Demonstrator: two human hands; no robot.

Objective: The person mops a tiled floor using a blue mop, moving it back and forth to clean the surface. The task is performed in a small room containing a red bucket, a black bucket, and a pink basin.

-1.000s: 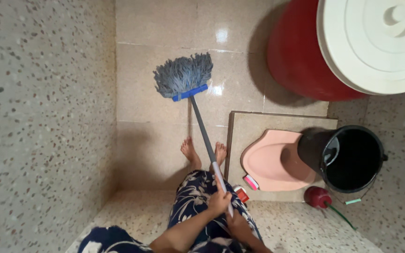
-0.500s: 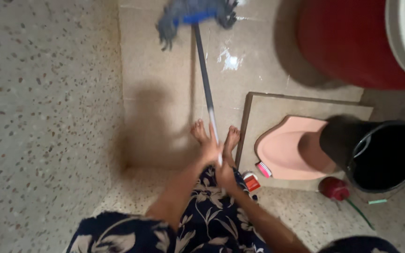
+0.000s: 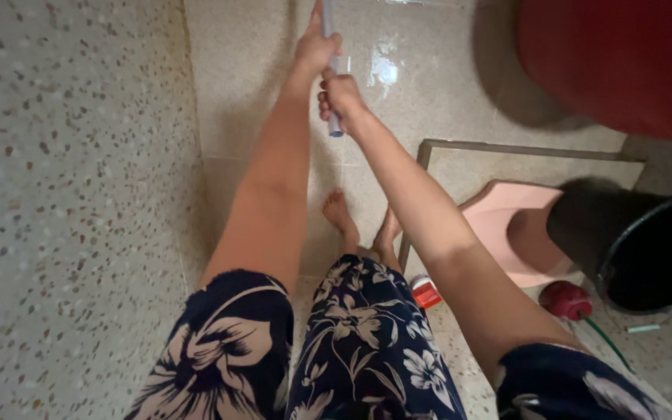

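Two hands, the left hand (image 3: 314, 48) and the right hand (image 3: 341, 96), both close around one mop handle (image 3: 333, 70). Two bare feet (image 3: 341, 218) stand on the tiled floor (image 3: 258, 117). By the floor's right edge are one red barrel (image 3: 616, 62), one black bucket (image 3: 639, 249), one pink squat pan (image 3: 507, 233), one red plunger (image 3: 565, 301) and one small red container (image 3: 426, 294).

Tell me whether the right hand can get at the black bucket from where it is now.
Probably not at once: the right hand is gripping the mop handle, stretched forward, while the black bucket sits back to the right.
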